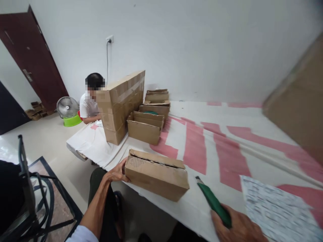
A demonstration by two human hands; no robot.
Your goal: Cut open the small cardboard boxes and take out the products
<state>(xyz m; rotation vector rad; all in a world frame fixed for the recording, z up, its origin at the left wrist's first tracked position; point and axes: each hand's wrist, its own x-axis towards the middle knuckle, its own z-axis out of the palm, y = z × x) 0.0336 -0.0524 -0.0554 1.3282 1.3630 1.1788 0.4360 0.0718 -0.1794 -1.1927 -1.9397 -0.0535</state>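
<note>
We sit at the near edge of a wide low table (pixel 227 111) covered in white sheeting with pink stripes, which runs away from us to the wall. At its far left corner stands a tall taped carton (pixel 121 104) with a row of small open cardboard boxes (pixel 148 126) just beside it, and another person (pixel 89 101) sits behind them near a floor fan (pixel 67 107). A large brown board (pixel 300 101) leans in at the right edge of view, and a printed sheet (pixel 275 208) lies on the table by our right side. Close in front of us lies the small cardboard box (pixel 156 174), its long axis running from near left to far right, roughly along the table's front edge, its top flaps closed but ragged along the seam. It sits just inside that edge, so we have little margin toward us and plenty of bare table beyond it and to its right. Our left hand (pixel 116 172) is the nearer one: it rests against the box's left end, fingers curled onto the corner. Our right hand (pixel 237 228) is well apart to the right, closed around a green-handled utility knife (pixel 213 201), whose tip points up and left toward the box's right end, with a stretch of bare sheeting between tip and cardboard.
</note>
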